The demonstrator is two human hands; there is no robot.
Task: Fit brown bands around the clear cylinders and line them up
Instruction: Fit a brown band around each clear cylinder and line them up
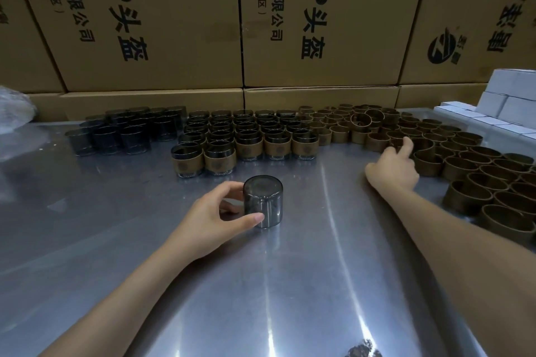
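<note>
A smoky clear cylinder point(263, 201) stands upside down on the steel table, with no band on it. My left hand point(216, 219) grips it from the left, thumb at its front and fingers behind. My right hand point(393, 166) reaches to the right, its fingers apart and fingertips at the edge of a heap of loose brown bands point(464, 165). It holds nothing. Behind the held cylinder, several banded cylinders point(249, 139) stand in rows. Several bare cylinders point(124, 130) stand to their left.
The steel table point(290, 284) runs to a wall of stacked cardboard boxes point(174, 23) at the back. White small boxes point(507, 98) are piled at the far right. A crumpled clear plastic bag point(14, 110) lies at the far left.
</note>
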